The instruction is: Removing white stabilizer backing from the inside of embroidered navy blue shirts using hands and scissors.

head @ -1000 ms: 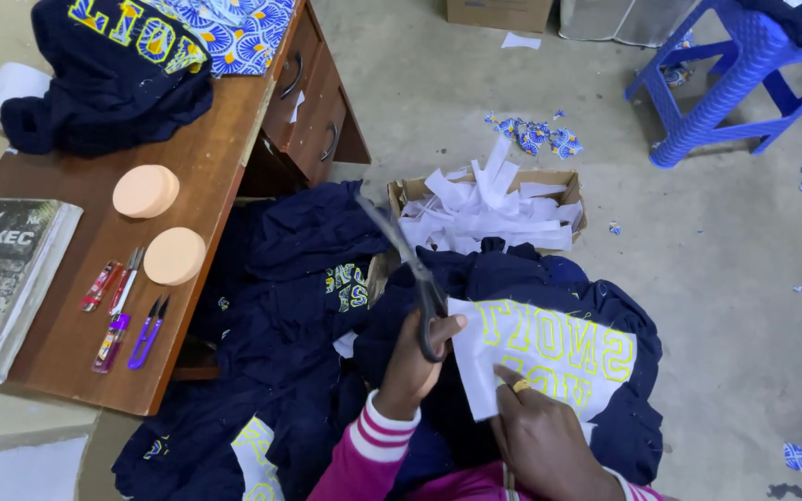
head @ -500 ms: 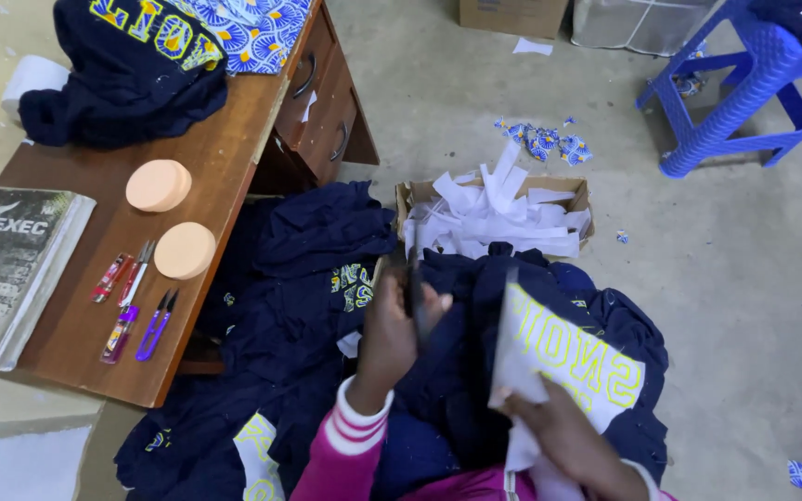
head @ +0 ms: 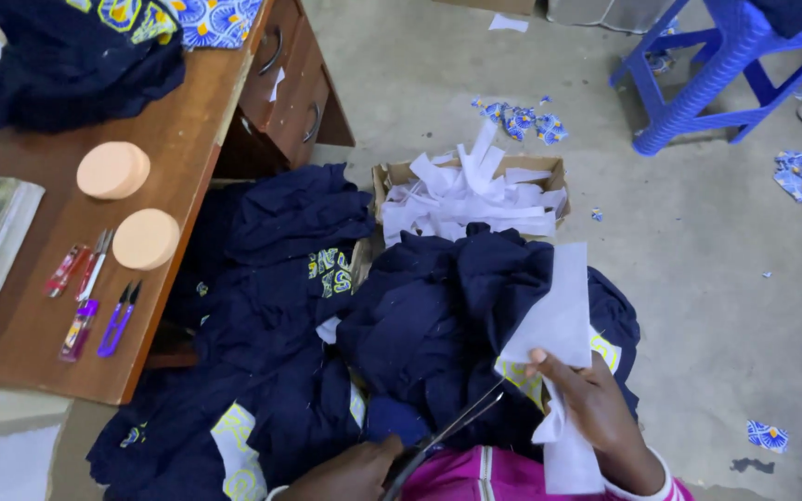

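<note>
a grey concrete floor (head: 698,278) lies beside a wooden desk (head: 192,139). the right hand (head: 596,408) pinches a white paper strip (head: 554,325) over the navy garment (head: 447,325) on the lap, fingers closed on it. the left hand (head: 350,473) grips scissors (head: 443,436) (blades slightly apart). a cardboard box (head: 549,172) holds white scraps.

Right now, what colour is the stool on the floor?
Blue; the stool shows best in the head view.
</note>
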